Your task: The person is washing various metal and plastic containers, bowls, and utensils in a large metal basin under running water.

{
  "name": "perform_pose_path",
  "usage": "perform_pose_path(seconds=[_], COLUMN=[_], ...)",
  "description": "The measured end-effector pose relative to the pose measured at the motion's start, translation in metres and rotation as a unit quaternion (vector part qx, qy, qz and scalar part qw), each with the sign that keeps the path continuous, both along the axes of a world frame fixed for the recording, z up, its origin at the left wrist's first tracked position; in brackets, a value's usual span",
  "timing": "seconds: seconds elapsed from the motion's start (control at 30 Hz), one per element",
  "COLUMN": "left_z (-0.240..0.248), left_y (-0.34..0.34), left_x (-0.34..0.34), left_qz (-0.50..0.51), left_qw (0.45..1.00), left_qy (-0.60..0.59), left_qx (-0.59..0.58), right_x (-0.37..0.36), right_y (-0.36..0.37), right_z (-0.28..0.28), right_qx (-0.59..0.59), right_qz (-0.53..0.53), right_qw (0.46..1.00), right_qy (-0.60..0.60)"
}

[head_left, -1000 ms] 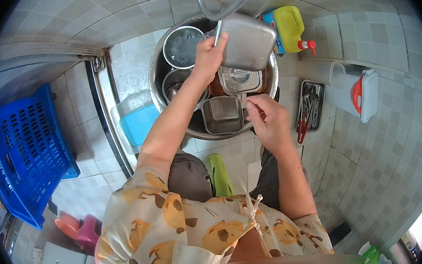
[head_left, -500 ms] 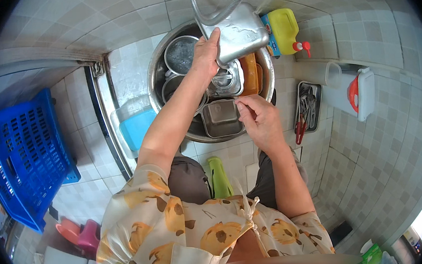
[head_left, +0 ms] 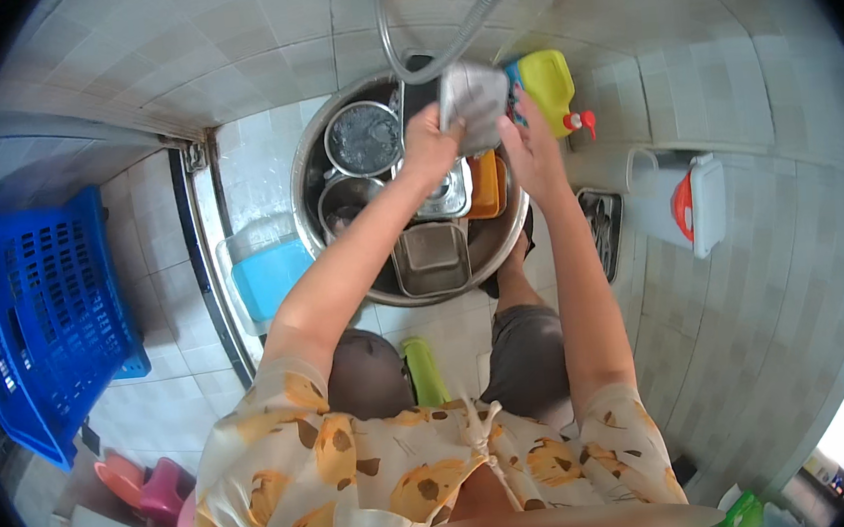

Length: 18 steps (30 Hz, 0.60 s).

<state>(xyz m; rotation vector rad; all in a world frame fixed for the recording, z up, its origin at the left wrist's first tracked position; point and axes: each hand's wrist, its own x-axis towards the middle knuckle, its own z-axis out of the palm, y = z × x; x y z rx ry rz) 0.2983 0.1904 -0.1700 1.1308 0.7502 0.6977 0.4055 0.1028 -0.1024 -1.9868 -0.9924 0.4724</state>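
Note:
My left hand [head_left: 430, 148] is closed on the near left edge of a rectangular metal pan [head_left: 478, 98], which is tilted above the far side of a large round metal basin [head_left: 303, 189] and blurred by motion. Beside the pan's right edge, my right hand [head_left: 538, 153] is raised with its fingers apart; I see nothing in it. Inside the basin are a round pot with water [head_left: 363, 138], a second round pot [head_left: 348, 202], a shiny metal container [head_left: 452, 199] partly under my left arm, orange containers [head_left: 486, 186] and a square grey pan [head_left: 432, 260] at the near side.
A grey hose [head_left: 489, 2] hangs over the basin's far side. Right of the basin stand a yellow bottle with a red pump [head_left: 547, 82], a tray of utensils [head_left: 602, 228] and a white box with a red handle [head_left: 703, 204]. Leftward are a blue tub [head_left: 271, 280] and a blue crate [head_left: 54, 306].
My right hand has left the square grey pan and moved up beside the held pan, its fingers spreading. The held pan has turned in my left hand. The whole view has shifted slightly.

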Motion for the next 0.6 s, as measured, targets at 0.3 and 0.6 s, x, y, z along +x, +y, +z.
perform_pose_path(seconds=[0.3,0.6], left_z=[0.009,0.006], left_y=[0.015,0.033], left_x=[0.009,0.002], left_qz=[-0.090,-0.053], left_qw=[0.849,0.758], left_qy=[0.294,0.312], left_qx=[0.430,0.571], right_x=[0.034,0.049], right_y=[0.069,0.061], right_z=[-0.052,-0.065], right_qx=[0.055,0.097], right_qz=[-0.044,-0.150], right_qw=[0.927,0.872], right_qy=[0.368,0.455])
